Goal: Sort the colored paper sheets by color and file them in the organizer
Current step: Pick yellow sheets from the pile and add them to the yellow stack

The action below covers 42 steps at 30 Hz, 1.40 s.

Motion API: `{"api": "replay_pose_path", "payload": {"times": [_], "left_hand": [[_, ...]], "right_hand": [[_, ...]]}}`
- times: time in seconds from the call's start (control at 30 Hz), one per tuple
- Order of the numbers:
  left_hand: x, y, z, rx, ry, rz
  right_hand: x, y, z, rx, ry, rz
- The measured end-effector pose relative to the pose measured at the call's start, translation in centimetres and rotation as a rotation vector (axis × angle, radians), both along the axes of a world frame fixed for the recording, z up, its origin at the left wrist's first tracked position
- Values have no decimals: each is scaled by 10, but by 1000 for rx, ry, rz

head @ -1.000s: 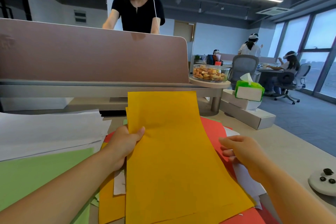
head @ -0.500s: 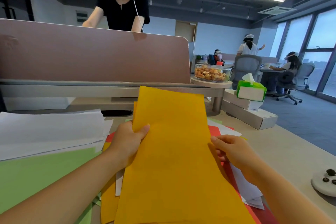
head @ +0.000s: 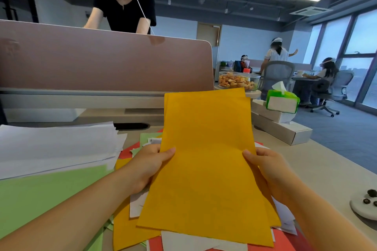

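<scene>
Above the desk (head: 330, 167), both hands hold the yellow sheets (head: 206, 161) lifted and tilted: the left hand (head: 146, 167) pinches the left edge, the right hand (head: 267, 171) the right edge. Beneath lie mixed red, white and yellow sheets (head: 130, 228); a white stack (head: 55, 144) and a green sheet (head: 44, 189) lie to the left.

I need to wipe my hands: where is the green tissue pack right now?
Head view, right side: the green tissue pack sits atop the stacked white boxes, just right of the glass bowl of snacks.
</scene>
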State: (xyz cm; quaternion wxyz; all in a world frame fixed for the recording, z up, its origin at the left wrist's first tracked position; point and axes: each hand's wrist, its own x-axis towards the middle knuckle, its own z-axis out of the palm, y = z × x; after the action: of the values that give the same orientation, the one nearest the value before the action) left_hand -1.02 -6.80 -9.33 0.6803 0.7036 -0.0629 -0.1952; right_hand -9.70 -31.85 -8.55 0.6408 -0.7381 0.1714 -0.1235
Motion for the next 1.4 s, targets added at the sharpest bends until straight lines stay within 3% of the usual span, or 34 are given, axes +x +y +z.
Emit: {"api": "replay_pose_path", "payload": {"times": [0.17, 0.3, 0.43, 0.7, 0.87, 1.17, 1.4], "left_hand": [[2, -1, -3, 57, -163, 100], [1, 2, -2, 50, -190, 160], [1, 0, 8, 73, -204, 150], [-7, 32, 75, 68, -241, 84], [-36, 95, 103, 176, -323, 136], [-126, 273, 113, 292, -369, 486], [-211, 413, 90, 445, -206, 824]], "right_hand": [[1, 11, -3, -171, 6, -20], [0, 14, -2, -177, -7, 37], [-1, 20, -2, -379, -91, -52], [-7, 47, 46, -301, -213, -114], [-16, 91, 78, -261, -198, -65], [-11, 251, 90, -170, -145, 294], [-24, 395, 59, -31, 128, 706]]}}
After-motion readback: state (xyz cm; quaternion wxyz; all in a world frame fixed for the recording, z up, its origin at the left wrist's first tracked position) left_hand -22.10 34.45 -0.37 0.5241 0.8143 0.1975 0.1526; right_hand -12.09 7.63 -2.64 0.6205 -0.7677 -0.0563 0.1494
